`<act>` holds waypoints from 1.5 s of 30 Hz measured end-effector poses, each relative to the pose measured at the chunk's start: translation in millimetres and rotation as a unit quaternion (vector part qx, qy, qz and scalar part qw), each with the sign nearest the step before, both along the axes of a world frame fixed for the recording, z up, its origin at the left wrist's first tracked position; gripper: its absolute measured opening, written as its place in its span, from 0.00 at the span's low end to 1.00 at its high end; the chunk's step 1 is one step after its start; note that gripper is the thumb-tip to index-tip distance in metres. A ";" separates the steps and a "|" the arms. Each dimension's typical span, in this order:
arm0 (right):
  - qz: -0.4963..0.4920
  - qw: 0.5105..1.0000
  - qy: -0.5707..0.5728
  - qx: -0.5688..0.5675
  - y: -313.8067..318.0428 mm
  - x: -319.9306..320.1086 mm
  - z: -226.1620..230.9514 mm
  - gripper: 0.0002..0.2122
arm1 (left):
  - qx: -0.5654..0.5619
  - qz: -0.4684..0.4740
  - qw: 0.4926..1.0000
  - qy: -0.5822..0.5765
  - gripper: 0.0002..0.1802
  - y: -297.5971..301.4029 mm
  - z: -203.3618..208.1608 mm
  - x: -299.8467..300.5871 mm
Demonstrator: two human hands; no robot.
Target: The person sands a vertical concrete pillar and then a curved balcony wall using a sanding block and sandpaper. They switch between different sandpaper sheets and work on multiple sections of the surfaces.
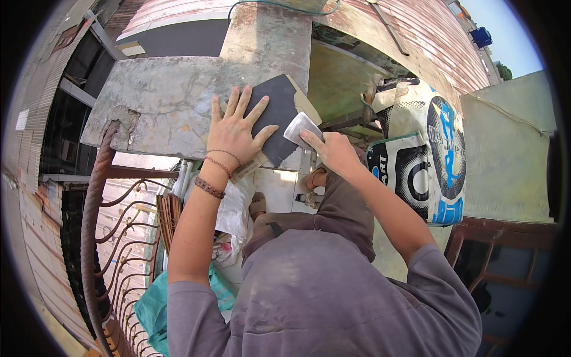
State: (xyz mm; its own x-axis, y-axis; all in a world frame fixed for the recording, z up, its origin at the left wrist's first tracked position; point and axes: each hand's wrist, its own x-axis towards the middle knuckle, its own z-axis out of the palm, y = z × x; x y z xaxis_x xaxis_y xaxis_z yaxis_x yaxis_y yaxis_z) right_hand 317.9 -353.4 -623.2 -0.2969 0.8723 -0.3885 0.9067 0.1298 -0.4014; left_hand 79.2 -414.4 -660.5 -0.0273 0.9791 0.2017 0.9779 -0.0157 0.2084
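Note:
A dark grey sheet with a ragged lower edge point(276, 113), which looks like sandpaper, lies over a piece of tan cardboard point(306, 106) on the concrete ledge. My left hand point(235, 132) is flat with fingers spread, pressing on the sheet's left side and the ledge. In my right hand point(335, 151) is a pale grey flat piece point(300, 131) with a rounded edge, gripped between thumb and fingers. That piece rests on or just over the sheet's right edge; contact cannot be made out. Its far end is hidden inside the hand.
The concrete ledge point(172, 89) runs left and away from me. A rusty curled railing point(95, 202) stands at the left, beside a teal bag point(156, 306) and a white plastic bag point(233, 217). A printed sack-like cover point(416, 152) stands to the right of my right arm.

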 end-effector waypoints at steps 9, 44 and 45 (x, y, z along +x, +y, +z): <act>0.055 0.998 -0.032 0.013 -10.6 8.7 -16.9 0.41 | -0.007 0.000 1.000 -0.019 0.37 0.7 -4.7 0.0; 0.018 0.998 0.002 -0.058 20.7 -10.5 -2.1 0.43 | 0.000 0.000 1.000 -0.018 0.35 -0.7 -1.6 1.4; 0.053 0.998 -0.008 -0.032 13.8 -9.2 -7.5 0.41 | -0.001 0.005 1.000 -0.013 0.35 -0.7 -1.5 -1.5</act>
